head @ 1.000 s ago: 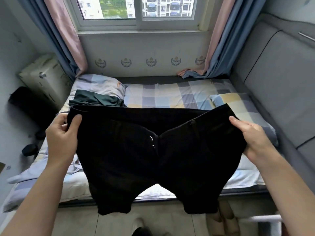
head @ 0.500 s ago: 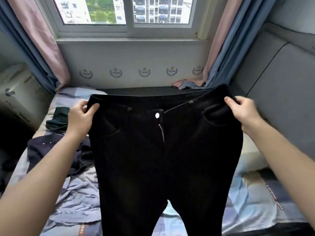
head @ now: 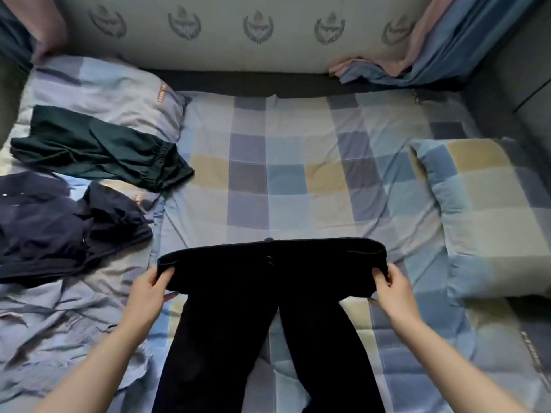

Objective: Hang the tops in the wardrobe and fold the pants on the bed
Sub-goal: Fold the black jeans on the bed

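Lowered from chest height, black pants now lie on the checked bed, left hand and right hand pinching waistband corners; folding leg over leg likely follows

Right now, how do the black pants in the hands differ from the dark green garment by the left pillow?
The black pants lie spread out, legs apart and running toward the person; the dark green garment lies bunched and folded over. The left hand and right hand grip the black pants at the waistband corners; nothing touches the dark green garment. The pants sit mid-bed, the green garment partly on the left pillow. Both rest on the checked bed sheet.
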`<move>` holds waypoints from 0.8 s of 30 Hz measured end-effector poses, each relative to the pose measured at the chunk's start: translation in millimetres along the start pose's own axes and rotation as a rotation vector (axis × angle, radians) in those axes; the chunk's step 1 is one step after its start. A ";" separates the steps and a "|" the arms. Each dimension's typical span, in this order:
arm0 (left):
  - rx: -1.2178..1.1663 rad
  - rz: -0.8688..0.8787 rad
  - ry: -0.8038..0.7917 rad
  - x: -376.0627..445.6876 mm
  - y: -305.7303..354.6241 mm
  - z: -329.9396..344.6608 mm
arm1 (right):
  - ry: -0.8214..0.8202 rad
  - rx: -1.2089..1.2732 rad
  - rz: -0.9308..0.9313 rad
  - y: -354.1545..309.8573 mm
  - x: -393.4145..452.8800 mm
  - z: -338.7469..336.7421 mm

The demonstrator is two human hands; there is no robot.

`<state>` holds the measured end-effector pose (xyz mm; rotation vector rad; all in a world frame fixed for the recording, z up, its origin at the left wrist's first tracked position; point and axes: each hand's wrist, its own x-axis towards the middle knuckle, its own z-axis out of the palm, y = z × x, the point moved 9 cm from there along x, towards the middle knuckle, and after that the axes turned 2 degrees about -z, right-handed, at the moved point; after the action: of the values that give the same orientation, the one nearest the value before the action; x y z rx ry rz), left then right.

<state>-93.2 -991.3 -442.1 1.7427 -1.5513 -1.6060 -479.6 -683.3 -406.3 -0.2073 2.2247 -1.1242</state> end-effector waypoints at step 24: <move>0.451 0.409 0.243 292.4 238.5 61.7 | 0.076 -0.040 -0.332 -189.1 318.8 92.1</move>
<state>-323.7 -1295.8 -423.4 1.5966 -2.0823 -0.8642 -701.8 -990.9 -449.1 -0.5763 2.3383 -1.2777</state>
